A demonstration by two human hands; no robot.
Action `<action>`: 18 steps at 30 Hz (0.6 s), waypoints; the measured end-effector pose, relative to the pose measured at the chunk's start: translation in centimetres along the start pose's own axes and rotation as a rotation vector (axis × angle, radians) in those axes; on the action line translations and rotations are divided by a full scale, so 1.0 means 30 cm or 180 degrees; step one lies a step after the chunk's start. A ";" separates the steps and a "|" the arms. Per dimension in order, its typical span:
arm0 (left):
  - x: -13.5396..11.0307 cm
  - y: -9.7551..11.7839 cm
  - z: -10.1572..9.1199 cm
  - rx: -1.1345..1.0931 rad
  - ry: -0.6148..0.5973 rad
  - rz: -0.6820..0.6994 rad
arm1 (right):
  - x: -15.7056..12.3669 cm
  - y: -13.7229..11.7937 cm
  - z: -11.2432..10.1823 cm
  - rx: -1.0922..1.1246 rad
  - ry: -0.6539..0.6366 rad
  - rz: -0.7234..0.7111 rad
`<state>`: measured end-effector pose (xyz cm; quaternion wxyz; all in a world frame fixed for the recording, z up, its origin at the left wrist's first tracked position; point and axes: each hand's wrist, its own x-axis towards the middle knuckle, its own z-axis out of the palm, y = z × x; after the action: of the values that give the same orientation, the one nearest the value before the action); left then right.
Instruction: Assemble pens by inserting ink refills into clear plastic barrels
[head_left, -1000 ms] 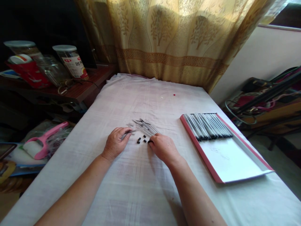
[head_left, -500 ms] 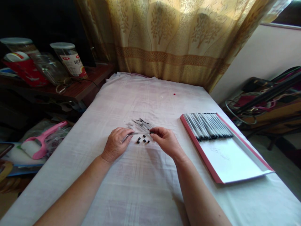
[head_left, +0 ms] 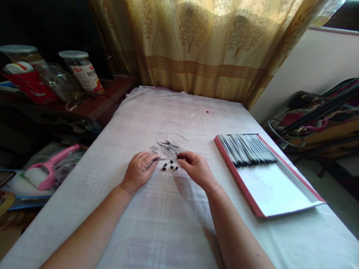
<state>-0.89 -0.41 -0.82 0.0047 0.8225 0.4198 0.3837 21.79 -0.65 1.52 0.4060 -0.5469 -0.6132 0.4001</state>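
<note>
My left hand (head_left: pixel 138 170) rests on the white cloth and pinches a thin clear pen tube (head_left: pixel 158 160) that points right. My right hand (head_left: pixel 196 168) is raised a little off the cloth, its fingertips pinched on a small black cap right at the tube's free end. Three loose black caps (head_left: pixel 169 166) lie on the cloth between my hands. Just beyond them sits a small pile of clear pen tubes (head_left: pixel 168 148).
A red-edged white tray (head_left: pixel 269 186) to the right holds a row of several finished pens (head_left: pixel 246 149). The cloth-covered table (head_left: pixel 168 231) ends at a gold curtain. Jars (head_left: pixel 81 71) stand on a shelf at left; a pink-handled tool (head_left: pixel 50 168) lies below.
My right hand picked a black cap off the cloth, lifted, and brought it to the tip of the tube in my left hand. My left hand stayed put.
</note>
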 end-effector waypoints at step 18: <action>0.007 0.037 0.000 -0.0197 0.0104 0.0117 | -0.003 -0.024 -0.029 -0.1764 0.0021 -0.0495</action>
<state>-0.04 -0.98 -0.32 0.0162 0.8232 0.3925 0.4099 22.35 -0.77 2.50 0.2725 -0.5896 -0.7380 0.1831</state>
